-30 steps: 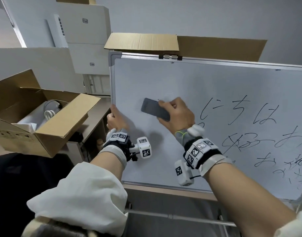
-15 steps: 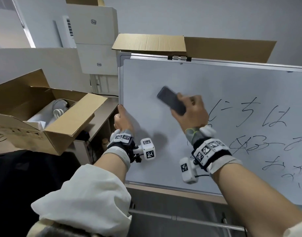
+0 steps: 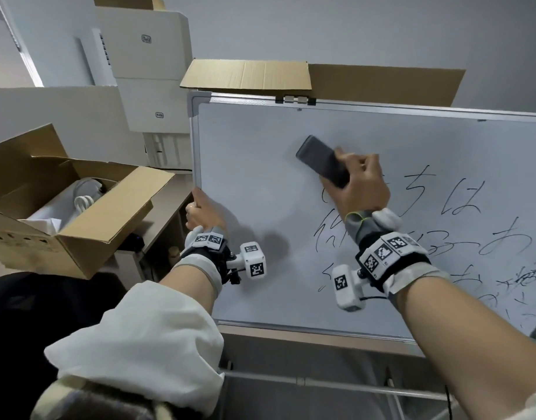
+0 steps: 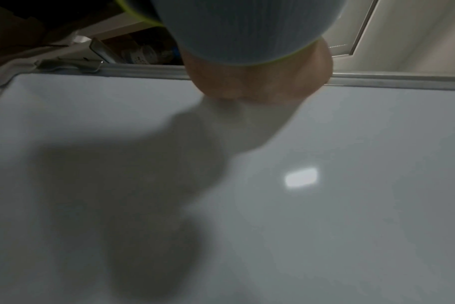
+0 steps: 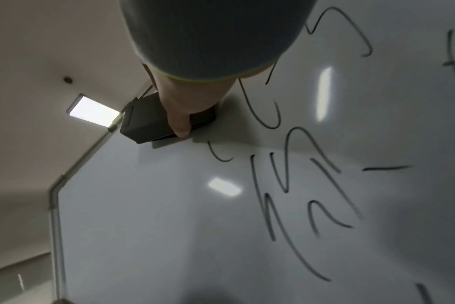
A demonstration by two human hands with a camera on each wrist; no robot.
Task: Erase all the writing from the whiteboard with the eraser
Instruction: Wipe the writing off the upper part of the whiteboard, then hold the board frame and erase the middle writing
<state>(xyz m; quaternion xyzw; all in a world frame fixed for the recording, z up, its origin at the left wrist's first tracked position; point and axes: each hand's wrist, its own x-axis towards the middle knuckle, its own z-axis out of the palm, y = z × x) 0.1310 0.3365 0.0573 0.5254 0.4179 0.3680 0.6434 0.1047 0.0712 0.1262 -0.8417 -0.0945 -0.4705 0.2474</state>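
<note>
A: How far along is the wiping?

B: By my reckoning, less than half done. The part of the whiteboard (image 3: 260, 165) nearest its left frame edge looks bare of ink, and the strip along the top above the characters looks clean too. From about the middle of the board rightward, the writing (image 3: 461, 201) is still there in several rows, running down toward the bottom rail and off the right side of the head view.

A: Where is the eraser?

B: The eraser (image 3: 321, 160) is a dark block lying tilted against the board surface, just above and left of the first row of characters. The right hand (image 3: 362, 189) has its fingers curled round the lower end of it; in the right wrist view one finger lies across the block's face, with strokes of ink just beside it.

A: And the other hand?

B: The left hand (image 3: 203, 214) is at the board's left frame edge, roughly halfway down. Its fingers seem wrapped round the frame, steadying the board, though the left wrist view shows only the heel of the palm against the rim, so the grip itself is partly hidden.

A: What remains?

B: I'd say every row right of the eraser, top to bottom. The lowest lines near the bottom rail look faint and small.
</note>
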